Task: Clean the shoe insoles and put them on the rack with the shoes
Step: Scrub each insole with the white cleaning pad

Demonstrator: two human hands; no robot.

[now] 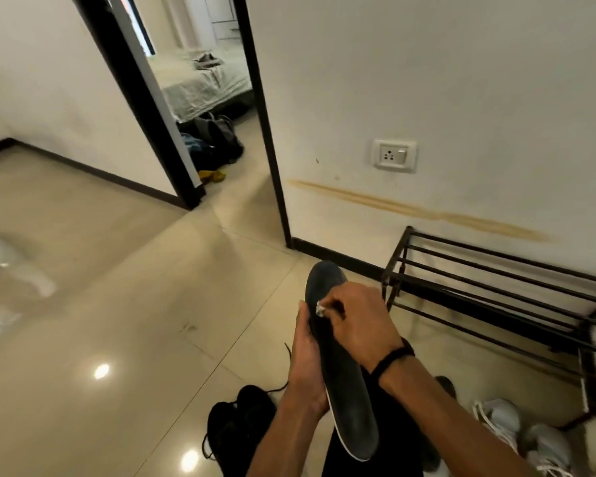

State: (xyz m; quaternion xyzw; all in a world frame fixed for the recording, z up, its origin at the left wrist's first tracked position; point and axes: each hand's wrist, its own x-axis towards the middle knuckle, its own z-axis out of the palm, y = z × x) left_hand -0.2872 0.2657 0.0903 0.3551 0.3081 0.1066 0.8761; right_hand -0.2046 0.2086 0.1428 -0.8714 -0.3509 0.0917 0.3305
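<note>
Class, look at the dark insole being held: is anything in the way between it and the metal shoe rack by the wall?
Nothing visible. The dark grey foam insole, held in the left hand and wiped by the right hand, has only open air between it and the black metal bar rack, whose visible bars hold nothing.

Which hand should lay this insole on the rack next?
Probably the left hand: it already holds the insole. The right hand pinches a small white wad, though it's nearer the rack.
</note>
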